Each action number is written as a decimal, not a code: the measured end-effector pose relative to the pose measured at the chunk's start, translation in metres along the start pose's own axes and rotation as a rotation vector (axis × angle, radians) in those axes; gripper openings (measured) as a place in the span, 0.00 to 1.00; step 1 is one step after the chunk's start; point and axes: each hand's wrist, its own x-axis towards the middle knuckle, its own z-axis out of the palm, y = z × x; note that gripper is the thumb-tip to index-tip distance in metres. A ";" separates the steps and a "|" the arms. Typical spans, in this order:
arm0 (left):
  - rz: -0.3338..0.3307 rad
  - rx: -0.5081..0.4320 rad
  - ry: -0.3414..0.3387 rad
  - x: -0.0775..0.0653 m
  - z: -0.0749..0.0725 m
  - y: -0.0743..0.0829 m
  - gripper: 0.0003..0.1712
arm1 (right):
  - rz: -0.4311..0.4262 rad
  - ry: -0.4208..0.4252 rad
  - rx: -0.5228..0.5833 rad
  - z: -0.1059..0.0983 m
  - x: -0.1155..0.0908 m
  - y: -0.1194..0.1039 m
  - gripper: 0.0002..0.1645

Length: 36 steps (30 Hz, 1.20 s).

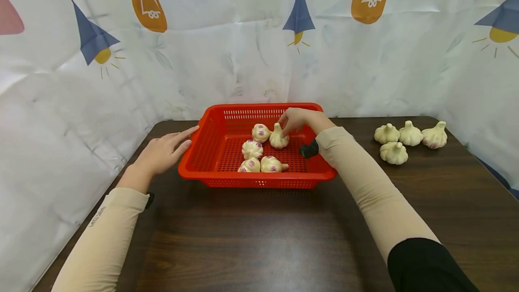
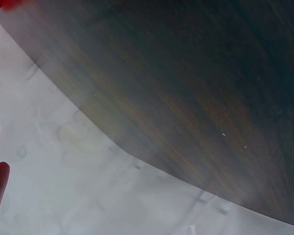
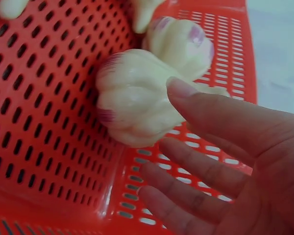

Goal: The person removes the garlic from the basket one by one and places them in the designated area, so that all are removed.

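My right hand [image 1: 299, 120] reaches into the red plastic basket [image 1: 259, 175]. Its thumb and fingers meet the side of a cream garlic bulb [image 1: 278, 138] that stands stem up. In the right wrist view the thumb [image 3: 206, 105] lies across the upper part of this bulb [image 3: 137, 100], the index finger is mostly hidden behind it, and the other fingers spread below. Around it in the basket lie several more bulbs with purple marks, one [image 1: 261, 133] right beside it. My left hand [image 1: 164, 153] rests with extended fingers at the basket's left rim.
Several garlic bulbs [image 1: 394, 152] sit grouped on the dark wooden table [image 1: 259, 238] to the right of the basket. Behind the table hangs a white curtain [image 1: 243, 66] with printed lamps. The table's left edge runs under my left forearm.
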 end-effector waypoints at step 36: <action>-0.005 -0.006 -0.008 0.001 0.000 0.000 0.32 | 0.001 -0.008 -0.199 0.008 0.006 -0.007 0.44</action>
